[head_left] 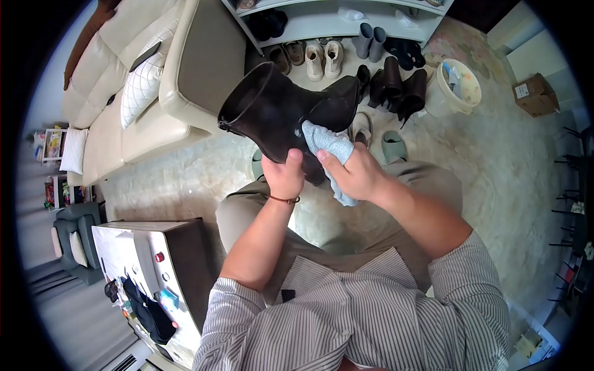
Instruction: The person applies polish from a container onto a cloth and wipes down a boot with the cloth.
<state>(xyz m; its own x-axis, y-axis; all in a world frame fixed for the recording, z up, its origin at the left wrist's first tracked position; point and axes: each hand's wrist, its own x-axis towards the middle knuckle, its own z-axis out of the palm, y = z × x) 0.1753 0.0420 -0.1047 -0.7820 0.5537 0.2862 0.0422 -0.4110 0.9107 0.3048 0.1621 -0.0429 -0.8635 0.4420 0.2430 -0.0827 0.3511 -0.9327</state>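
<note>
A dark brown ankle boot point(281, 102) is held up in front of me, tilted on its side with the shaft opening to the upper left and the toe to the right. My left hand point(286, 175) grips it from below, thumb pressed on the near side. In my right hand point(359, 173) is a light blue cloth point(327, 142), bunched under the fingers and touching the boot near the ankle. A small pale spot shows on the leather beside the cloth. The fingers behind the boot are hidden.
Ahead, several shoes and boots point(323, 60) stand on the floor before a white shoe rack point(297, 28). A pale bucket point(459, 86) and a cardboard box point(536, 95) are at right. A cream sofa point(204, 62) is at left, a table point(124, 247) lower left. Green slippers point(393, 146) lie near my feet.
</note>
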